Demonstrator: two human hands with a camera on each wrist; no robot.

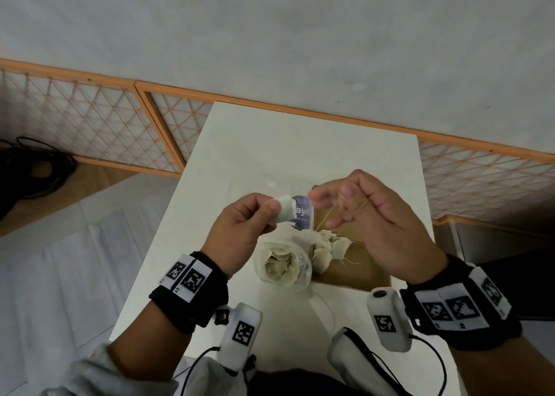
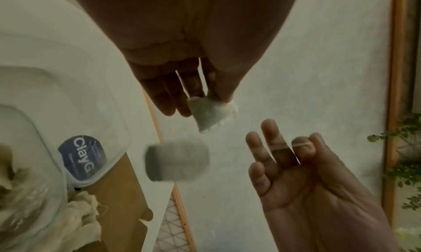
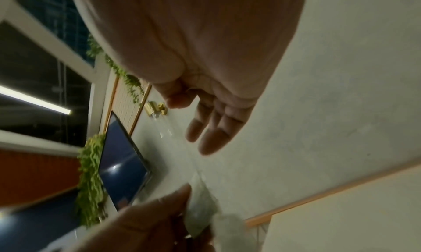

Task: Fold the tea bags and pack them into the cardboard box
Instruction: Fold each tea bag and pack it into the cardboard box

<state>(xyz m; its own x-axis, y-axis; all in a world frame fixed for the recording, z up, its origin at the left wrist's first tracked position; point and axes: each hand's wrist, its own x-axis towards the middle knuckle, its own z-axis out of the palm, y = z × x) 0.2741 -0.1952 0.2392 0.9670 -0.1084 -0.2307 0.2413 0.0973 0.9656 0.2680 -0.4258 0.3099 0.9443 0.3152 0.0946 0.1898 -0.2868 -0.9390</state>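
My left hand pinches a small folded white tea bag between thumb and fingers, above the table; the left wrist view shows the same tea bag. Just to its right, my right hand has the bag's thin string drawn across its loosely spread fingers, the thumb lying against it. A blurred paper tag dangles between the hands. The brown cardboard box lies under the right hand, with several tea bags inside.
A clear plastic container full of loose tea bags stands on the white table, left of the box. Its lid, with a blue round label, lies behind it. An orange-framed lattice screen backs the table.
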